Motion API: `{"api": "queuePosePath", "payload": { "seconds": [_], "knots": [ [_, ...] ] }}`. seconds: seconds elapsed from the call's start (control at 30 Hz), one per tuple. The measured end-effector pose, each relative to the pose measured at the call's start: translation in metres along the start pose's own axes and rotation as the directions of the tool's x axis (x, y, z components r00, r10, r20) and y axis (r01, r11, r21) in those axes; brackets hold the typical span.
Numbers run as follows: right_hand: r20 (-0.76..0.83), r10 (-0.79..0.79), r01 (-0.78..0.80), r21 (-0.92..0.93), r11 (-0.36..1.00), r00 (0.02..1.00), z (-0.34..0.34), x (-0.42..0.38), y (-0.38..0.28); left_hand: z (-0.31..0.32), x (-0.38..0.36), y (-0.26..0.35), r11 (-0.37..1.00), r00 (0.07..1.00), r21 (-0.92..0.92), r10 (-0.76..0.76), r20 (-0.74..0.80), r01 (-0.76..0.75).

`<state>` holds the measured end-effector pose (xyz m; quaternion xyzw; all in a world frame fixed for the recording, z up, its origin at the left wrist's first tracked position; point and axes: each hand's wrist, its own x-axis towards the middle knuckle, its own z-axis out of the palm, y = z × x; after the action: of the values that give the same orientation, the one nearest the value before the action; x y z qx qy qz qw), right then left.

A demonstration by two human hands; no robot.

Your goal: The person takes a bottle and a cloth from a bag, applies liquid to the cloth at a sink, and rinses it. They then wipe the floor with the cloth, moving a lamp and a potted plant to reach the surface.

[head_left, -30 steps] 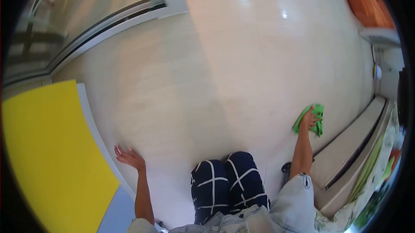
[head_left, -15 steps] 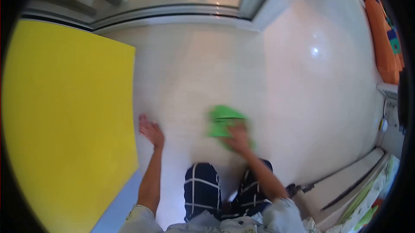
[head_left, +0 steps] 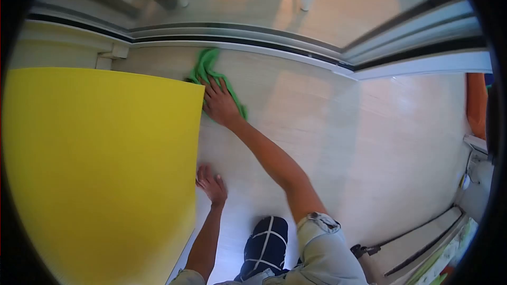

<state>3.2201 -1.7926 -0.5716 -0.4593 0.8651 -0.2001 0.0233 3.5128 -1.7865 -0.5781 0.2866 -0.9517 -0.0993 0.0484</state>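
Note:
My right hand [head_left: 219,103] presses a green cloth [head_left: 207,62] against the pale floor [head_left: 296,126], beside the far corner of a yellow panel [head_left: 105,169]. The cloth lies crumpled under the fingers and spreads out past them toward the door track. Closer to my body, my left hand [head_left: 213,185] rests on the floor with its fingers spread. It holds nothing, and its fingertips are at the yellow panel's right edge, which partly hides them.
A sliding door track [head_left: 232,38] crosses the far side, with glass and furniture legs beyond. An orange cushion-like object [head_left: 476,105] stands at far right. Black-edged, folded-looking gear [head_left: 422,237] lies at lower right. My knee in checked trousers [head_left: 266,240] is below.
My right hand has carried the green cloth forward and left, to the floor by the panel's far corner. The view has shifted; my left hand still rests by the panel.

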Motion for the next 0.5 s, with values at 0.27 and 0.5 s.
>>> {"api": "queuePosePath", "payload": {
  "seconds": [0.27,0.5],
  "knots": [
    [-0.431,0.842,-0.942,-0.069,0.327,0.324,-0.093,-0.487,0.167,0.016,0.006,0.016,0.998,0.998,0.024,0.060,-0.036,-0.059],
    [-0.500,0.697,-0.803,0.004,0.596,0.515,0.002,-0.308,0.038,0.028,0.003,-0.002,0.984,0.955,0.140,0.146,-0.256,-0.113]
  ]
}}
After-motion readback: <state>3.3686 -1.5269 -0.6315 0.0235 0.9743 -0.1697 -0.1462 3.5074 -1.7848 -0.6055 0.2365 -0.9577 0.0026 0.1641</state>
